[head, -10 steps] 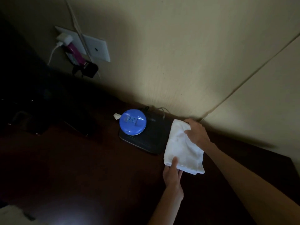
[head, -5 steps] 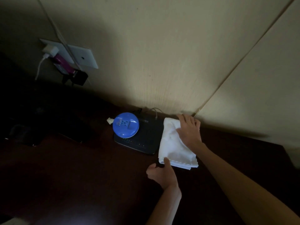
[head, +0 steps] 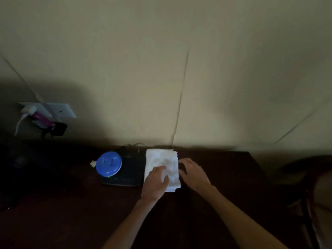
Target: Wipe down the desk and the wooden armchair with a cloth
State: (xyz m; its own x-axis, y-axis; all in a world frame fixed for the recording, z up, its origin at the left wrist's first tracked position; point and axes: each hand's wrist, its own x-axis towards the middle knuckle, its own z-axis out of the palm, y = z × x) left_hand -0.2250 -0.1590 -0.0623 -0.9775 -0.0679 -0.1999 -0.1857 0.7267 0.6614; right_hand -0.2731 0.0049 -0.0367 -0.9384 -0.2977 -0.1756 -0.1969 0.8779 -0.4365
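Observation:
A folded white cloth (head: 161,161) lies flat on the dark wooden desk (head: 71,212), close to the wall and right beside a black box. My left hand (head: 155,183) rests on the cloth's near half with its fingers spread over the fabric. Just off the cloth's right edge is my right hand (head: 195,174), its fingers loosely bent and their tips at the edge. The room is dim. Past the desk's right end a dark, blurred shape (head: 305,200) may be the armchair.
A flat black box (head: 133,174) with small green lights sits left of the cloth, and a round blue disc (head: 108,164) lies on its left part. Cables run behind it. A wall socket (head: 60,110) with plugs is at the left. The desk's left side lies in deep shadow.
My left hand has moved from the cloth's near corner up onto the cloth. My right hand has slid off the cloth to its right edge. The view has swung to face the wall squarely.

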